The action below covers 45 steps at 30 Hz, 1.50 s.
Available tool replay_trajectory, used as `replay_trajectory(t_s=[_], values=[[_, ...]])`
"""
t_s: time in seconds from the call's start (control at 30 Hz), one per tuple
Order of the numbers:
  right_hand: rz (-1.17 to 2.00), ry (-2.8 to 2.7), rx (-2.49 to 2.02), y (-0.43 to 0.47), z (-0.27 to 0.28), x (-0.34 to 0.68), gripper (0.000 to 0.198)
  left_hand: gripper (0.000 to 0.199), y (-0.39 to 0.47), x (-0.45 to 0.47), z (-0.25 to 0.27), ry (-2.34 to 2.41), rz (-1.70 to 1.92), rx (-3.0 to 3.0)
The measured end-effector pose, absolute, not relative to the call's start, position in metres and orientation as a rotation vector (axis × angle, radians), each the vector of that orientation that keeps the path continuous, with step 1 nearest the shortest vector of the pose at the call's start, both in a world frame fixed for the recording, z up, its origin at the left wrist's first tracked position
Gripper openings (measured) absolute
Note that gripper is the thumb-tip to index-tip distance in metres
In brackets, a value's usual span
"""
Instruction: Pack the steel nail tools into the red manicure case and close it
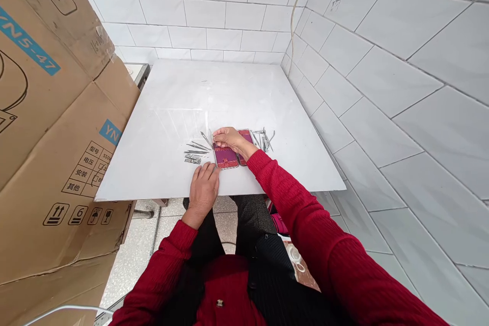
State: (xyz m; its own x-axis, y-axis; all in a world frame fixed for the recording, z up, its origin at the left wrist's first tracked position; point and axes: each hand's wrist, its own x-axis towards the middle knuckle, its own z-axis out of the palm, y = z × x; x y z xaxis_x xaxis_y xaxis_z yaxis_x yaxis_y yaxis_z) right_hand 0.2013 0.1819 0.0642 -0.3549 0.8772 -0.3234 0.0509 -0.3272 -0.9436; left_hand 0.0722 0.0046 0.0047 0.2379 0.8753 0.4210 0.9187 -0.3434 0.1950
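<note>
A red and purple manicure case [226,158] lies unfolded on the white table, close to its front edge. Over its left half reaches my right hand [229,137], thumb and fingers pinched together at the case's upper left edge; what they hold, if anything, is too small to make out. My left hand [204,183] rests on the tabletop with fingers laid out, its fingertips near the case's lower left corner. Left of the case are several slim metal manicure tools [197,146] and nail clippers [193,159]. More metal tools [264,140] lie just right of it.
The white table [221,91] meets tiled walls at the back and right. Large cardboard boxes [49,127] stand along the left side. A thin cable [293,15] hangs down the back right corner. My legs are under the front edge.
</note>
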Motion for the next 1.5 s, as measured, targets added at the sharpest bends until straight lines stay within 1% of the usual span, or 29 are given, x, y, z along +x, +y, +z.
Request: replay_trajectory(t_s=[0.13,0.2,0.43,0.63,0.77,0.97,1.1,1.27,1.5], values=[[1.745,-1.328,-1.125,0.184,0.059,0.211,0.06,0.037,0.005,0.072,0.006,-1.753,-0.711,-2.401],[1.721,-1.373,-1.097,0.185,0.057,0.215,0.067,0.037,0.005,0.072,0.006,-1.754,-0.713,-2.401],[1.553,-1.516,-1.112,0.193,0.047,0.21,0.054,0.038,0.006,0.071,0.004,-1.75,-0.718,-2.414],[1.336,-1.654,-1.224,0.192,0.043,0.203,0.054,0.038,0.006,0.07,0.003,-1.744,-0.731,-2.411],[1.274,-1.726,-1.24,0.193,0.04,0.204,0.056,0.039,0.006,0.071,0.002,-1.747,-0.757,-2.418],[1.138,-1.811,-1.345,0.195,0.032,0.202,0.043,0.039,0.007,0.071,0.0,-1.75,-0.762,-2.421],[1.046,-1.857,-1.396,0.193,0.035,0.201,0.042,0.039,0.007,0.07,0.0,-1.74,-0.759,-2.415],[0.892,-1.957,-1.444,0.187,0.044,0.201,0.035,0.038,0.006,0.071,0.001,-1.744,-0.75,-2.413],[0.614,-2.124,-1.462,0.177,0.047,0.202,0.042,0.038,0.006,0.071,0.002,-1.737,-0.753,-2.403]])
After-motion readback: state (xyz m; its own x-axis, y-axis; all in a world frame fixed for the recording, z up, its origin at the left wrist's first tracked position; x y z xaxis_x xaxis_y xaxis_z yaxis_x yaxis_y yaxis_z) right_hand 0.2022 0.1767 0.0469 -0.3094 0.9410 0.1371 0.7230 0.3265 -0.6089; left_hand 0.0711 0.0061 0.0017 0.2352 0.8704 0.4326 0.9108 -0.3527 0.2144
